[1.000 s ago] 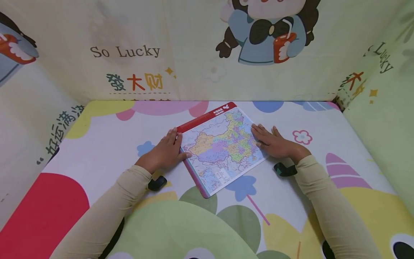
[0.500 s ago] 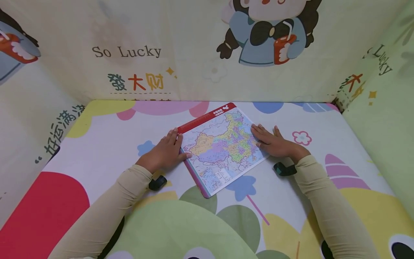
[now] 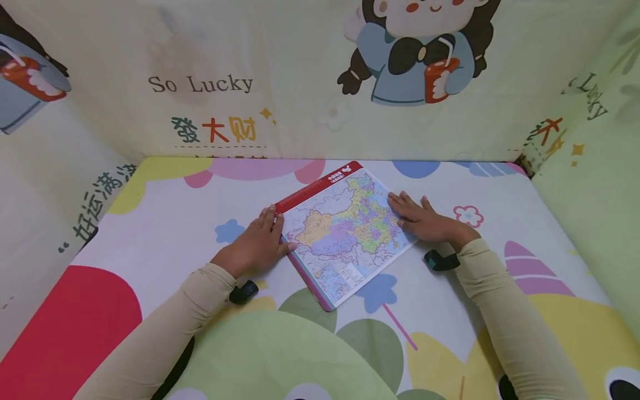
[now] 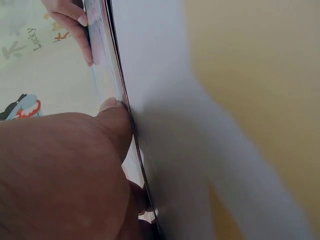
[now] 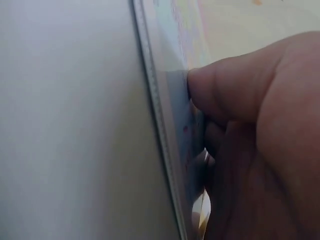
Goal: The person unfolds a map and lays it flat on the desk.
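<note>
A thin flat map booklet or board (image 3: 345, 233) lies tilted on the table, with a red band along its top and a coloured map of China on its face. At its left edge rests my left hand (image 3: 255, 241), fingers extended and thumb touching the edge. My right hand (image 3: 425, 218) lies on the map's right side with its fingers stretched out. In the left wrist view, the thumb (image 4: 116, 120) presses against the layered edge (image 4: 125, 90). The right wrist view shows the right thumb (image 5: 210, 87) on the printed face; its other fingers are partly hidden.
A tablecloth (image 3: 185, 211) with bright cartoon shapes covers the table. Printed cloth walls (image 3: 295, 66) stand behind and at both sides. Black wrist devices (image 3: 243, 292) sit under each wrist.
The map has turned slightly, its near corner shifting right. My left hand has slid a little with it, and its thumb has drawn back to the edge. My right hand stays nearly still.
</note>
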`<state>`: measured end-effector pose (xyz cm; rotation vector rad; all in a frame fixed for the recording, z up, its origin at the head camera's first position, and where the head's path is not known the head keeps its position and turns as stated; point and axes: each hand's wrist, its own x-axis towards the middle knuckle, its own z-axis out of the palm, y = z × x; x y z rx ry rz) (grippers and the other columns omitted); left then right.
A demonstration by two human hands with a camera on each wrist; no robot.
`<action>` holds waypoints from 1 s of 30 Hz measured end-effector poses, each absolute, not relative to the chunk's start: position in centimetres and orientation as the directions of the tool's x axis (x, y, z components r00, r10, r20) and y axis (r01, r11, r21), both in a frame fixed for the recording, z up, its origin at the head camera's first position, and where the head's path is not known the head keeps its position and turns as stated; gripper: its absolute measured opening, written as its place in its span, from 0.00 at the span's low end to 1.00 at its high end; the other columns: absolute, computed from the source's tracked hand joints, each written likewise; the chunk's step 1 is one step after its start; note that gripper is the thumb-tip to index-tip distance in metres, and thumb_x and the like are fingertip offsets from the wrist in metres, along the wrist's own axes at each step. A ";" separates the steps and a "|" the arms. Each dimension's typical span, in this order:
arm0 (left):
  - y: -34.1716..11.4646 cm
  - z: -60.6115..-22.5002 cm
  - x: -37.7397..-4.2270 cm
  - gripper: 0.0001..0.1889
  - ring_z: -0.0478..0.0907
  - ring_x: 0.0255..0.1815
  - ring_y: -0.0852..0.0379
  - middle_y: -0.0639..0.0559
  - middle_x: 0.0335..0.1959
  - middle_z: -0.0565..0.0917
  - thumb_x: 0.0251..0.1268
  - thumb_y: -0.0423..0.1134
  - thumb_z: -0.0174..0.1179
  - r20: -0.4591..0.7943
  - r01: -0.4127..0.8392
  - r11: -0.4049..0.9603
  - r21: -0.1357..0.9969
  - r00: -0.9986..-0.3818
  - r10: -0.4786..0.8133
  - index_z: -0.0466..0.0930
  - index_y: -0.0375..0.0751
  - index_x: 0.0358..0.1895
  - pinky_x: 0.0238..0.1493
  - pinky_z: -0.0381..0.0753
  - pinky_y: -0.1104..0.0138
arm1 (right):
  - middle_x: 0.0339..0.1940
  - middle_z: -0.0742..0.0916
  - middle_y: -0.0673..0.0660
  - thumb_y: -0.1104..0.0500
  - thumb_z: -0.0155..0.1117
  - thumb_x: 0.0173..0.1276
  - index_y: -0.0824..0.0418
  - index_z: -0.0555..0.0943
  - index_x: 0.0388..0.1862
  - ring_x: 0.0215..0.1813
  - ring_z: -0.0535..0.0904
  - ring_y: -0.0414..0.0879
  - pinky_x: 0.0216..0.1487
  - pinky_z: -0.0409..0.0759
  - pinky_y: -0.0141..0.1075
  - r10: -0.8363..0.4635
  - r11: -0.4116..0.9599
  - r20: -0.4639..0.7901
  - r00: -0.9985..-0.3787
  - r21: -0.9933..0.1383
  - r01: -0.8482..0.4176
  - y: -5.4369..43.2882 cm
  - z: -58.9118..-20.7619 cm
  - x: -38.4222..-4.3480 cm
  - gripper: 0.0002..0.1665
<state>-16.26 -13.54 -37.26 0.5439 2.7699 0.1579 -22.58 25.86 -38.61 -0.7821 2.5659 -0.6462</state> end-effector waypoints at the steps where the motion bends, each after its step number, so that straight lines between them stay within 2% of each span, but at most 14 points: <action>1: -13.6 -37.3 -16.2 0.45 0.34 0.77 0.35 0.31 0.77 0.39 0.72 0.60 0.48 -0.283 0.352 0.922 0.164 -0.878 0.385 0.43 0.28 0.76 0.73 0.45 0.48 | 0.80 0.45 0.61 0.56 0.42 0.80 0.63 0.43 0.79 0.78 0.29 0.58 0.68 0.19 0.58 -0.600 0.734 -0.217 -0.770 -0.533 -0.422 25.9 -38.6 -22.6 0.36; 6: -13.7 -37.4 -15.9 0.45 0.34 0.77 0.34 0.30 0.77 0.40 0.72 0.59 0.49 -0.275 0.346 0.924 0.165 -0.883 0.380 0.45 0.28 0.76 0.73 0.46 0.48 | 0.80 0.45 0.61 0.56 0.42 0.80 0.63 0.43 0.79 0.77 0.27 0.58 0.68 0.18 0.58 -0.609 0.725 -0.229 -0.760 -0.549 -0.416 25.6 -38.3 -22.7 0.36; 17: -13.3 -37.4 -15.7 0.45 0.38 0.76 0.33 0.30 0.76 0.42 0.70 0.59 0.52 -0.259 0.348 0.925 0.153 -0.889 0.378 0.47 0.28 0.75 0.72 0.49 0.47 | 0.80 0.45 0.60 0.56 0.42 0.79 0.62 0.43 0.79 0.78 0.28 0.59 0.66 0.14 0.59 -0.565 0.770 -0.260 -0.783 -0.508 -0.387 25.4 -38.3 -22.8 0.36; 24: -13.3 -37.5 -15.4 0.44 0.39 0.76 0.32 0.29 0.76 0.43 0.71 0.58 0.52 -0.236 0.351 0.927 0.136 -0.897 0.374 0.48 0.27 0.75 0.72 0.51 0.46 | 0.80 0.45 0.61 0.55 0.41 0.78 0.63 0.43 0.79 0.77 0.26 0.58 0.68 0.17 0.57 -0.595 0.723 -0.213 -0.775 -0.563 -0.400 25.3 -38.4 -23.0 0.37; 30: -13.5 -37.5 -14.7 0.43 0.39 0.76 0.31 0.28 0.76 0.44 0.71 0.57 0.52 -0.223 0.375 0.913 0.162 -0.887 0.405 0.49 0.26 0.74 0.71 0.50 0.45 | 0.80 0.44 0.63 0.57 0.40 0.79 0.65 0.42 0.79 0.77 0.26 0.59 0.69 0.20 0.57 -0.580 0.745 -0.229 -0.782 -0.536 -0.396 24.9 -38.2 -23.1 0.36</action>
